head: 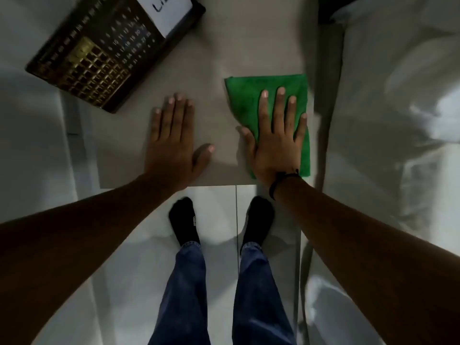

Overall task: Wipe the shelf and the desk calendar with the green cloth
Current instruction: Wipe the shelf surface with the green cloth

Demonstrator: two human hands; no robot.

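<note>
- Nearest, past the person's two feet in black socks (185, 220) on the pale floor (139, 270), is the front edge of the shelf (224, 135), a plain grey top.
- The left hand (171, 143) lies flat on the bare shelf near the front edge, fingers spread and gripping nothing; it looks like a brace.
- The right hand (276, 140) is also flat and open, palm pressed down on the green cloth (245, 100), with a dark band (278, 181) at the wrist.
- The cloth lies folded at the shelf's front right corner, its right side along the right edge.
- The step in hand appears to be wiping the shelf. To do it well, keep the palm spread so the whole fold stays in contact, and work in overlapping passes from the right edge towards the left.
- Farther back, at the far left corner, the desk calendar (99, 56) lies flat and skewed, well apart from the cloth, with a white paper (171, 11) on its far end.
- It would need lifting or shifting to clean beneath.
- Count: one cloth, one calendar, one shelf top, two hands.
</note>
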